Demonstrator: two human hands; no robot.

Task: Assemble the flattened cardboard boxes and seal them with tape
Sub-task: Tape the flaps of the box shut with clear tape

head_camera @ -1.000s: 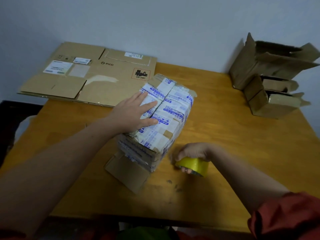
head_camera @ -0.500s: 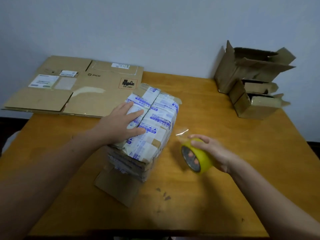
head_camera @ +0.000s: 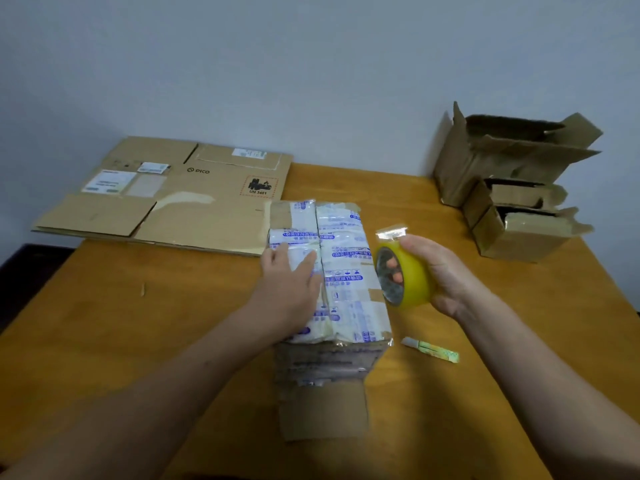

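Lifted tape roll (head_camera: 412, 289) now hangs just right of box (head_camera: 349, 258), right grip (head_camera: 446, 275) curled round it; left grip (head_camera: 287, 289) flat, pressing lid. Seam runs front-to-back, left of roll.

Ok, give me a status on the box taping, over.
Left hand flat on the box top. Right hand grips the tape roll beside it, loose end up. Only a small strip on the table, clear of the box.

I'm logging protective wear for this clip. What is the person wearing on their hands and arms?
Nothing that shows: left hand and right hand are ungloved, with no rings, watch or bands visible, and both forearms are bare to the frame's edge.
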